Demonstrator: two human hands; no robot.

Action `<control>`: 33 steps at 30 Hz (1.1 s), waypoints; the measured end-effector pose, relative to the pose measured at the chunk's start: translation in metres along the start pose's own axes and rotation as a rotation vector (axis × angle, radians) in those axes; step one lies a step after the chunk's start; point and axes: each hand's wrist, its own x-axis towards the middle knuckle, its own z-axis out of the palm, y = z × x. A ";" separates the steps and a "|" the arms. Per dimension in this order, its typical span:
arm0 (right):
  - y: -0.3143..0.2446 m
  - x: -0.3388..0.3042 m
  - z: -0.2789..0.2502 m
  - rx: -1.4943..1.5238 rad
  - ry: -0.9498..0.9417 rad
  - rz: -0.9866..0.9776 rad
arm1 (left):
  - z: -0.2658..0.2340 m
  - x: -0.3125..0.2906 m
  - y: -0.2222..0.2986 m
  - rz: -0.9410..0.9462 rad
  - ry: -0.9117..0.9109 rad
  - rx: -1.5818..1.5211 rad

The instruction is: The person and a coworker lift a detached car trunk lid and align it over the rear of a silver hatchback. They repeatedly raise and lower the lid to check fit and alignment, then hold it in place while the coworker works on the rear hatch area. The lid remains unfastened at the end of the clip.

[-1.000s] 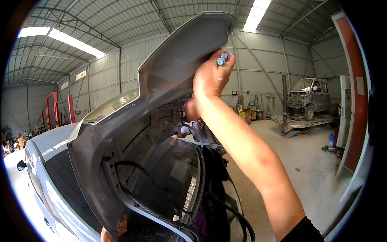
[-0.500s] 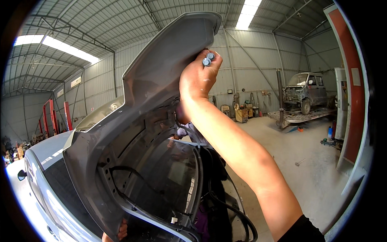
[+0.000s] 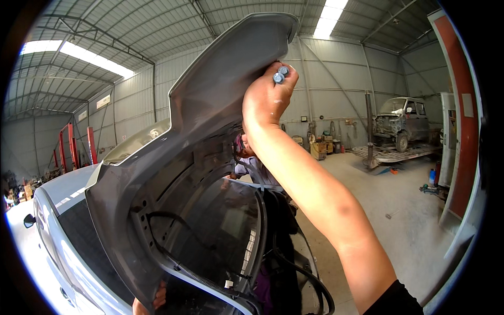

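Reaching up along the raised grey tailgate, the right hand presses near its top edge, fingers clamped on two silvery bolts to keep them ready; the left hand, fingers curled on the tailgate's lower edge, props it open. Behind the glass, another person leans in.

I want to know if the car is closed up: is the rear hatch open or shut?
Open. The grey hatch is swung up high, its underside and rear window facing the camera. The right hand grips its upper edge; the left hand holds its lower edge.

bright skylight glare overhead, sharp focus, fisheye-bent dark edges.
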 end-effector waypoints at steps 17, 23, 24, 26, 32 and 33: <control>-0.004 -0.001 -0.004 -0.005 -0.029 0.049 | -0.003 0.004 0.000 0.002 -0.031 0.028; -0.006 -0.002 -0.003 0.033 -0.029 0.068 | 0.009 0.003 0.006 -0.032 0.003 0.031; -0.005 -0.001 -0.002 0.030 -0.022 0.061 | 0.011 0.003 0.007 -0.038 0.010 0.036; -0.003 -0.001 -0.001 0.040 -0.014 0.066 | 0.015 0.001 0.010 -0.046 0.025 0.045; 0.006 0.000 0.001 0.064 -0.040 0.040 | 0.028 0.000 0.015 -0.073 0.058 0.067; 0.006 0.001 0.001 0.075 -0.047 0.039 | 0.029 0.000 0.014 -0.075 0.063 0.065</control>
